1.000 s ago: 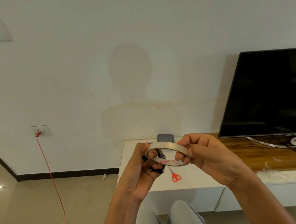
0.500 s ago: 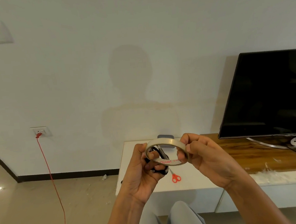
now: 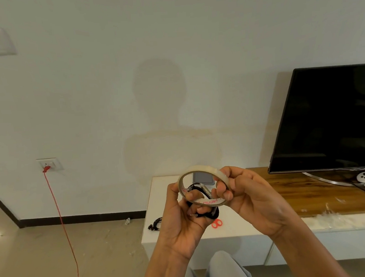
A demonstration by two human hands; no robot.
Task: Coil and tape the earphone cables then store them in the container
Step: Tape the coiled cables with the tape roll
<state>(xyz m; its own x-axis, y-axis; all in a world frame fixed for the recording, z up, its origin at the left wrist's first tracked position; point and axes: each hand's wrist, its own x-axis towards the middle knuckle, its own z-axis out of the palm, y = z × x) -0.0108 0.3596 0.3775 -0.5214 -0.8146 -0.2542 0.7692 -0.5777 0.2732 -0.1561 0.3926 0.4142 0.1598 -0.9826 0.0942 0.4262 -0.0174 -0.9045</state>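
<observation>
One tape roll (image 3: 203,169) pinched between right fingers (image 3: 224,195); left fingers (image 3: 192,195) clutch coiled cable (image 3: 213,214)

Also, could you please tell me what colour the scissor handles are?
The scissor handles are red; the head view shows them.

The only writing in view is a short line of red lettering (image 3: 209,201) printed on the pale inner face of the tape roll (image 3: 203,169), seen upside down and partly covered, too blurred to read with any certainty.
</observation>
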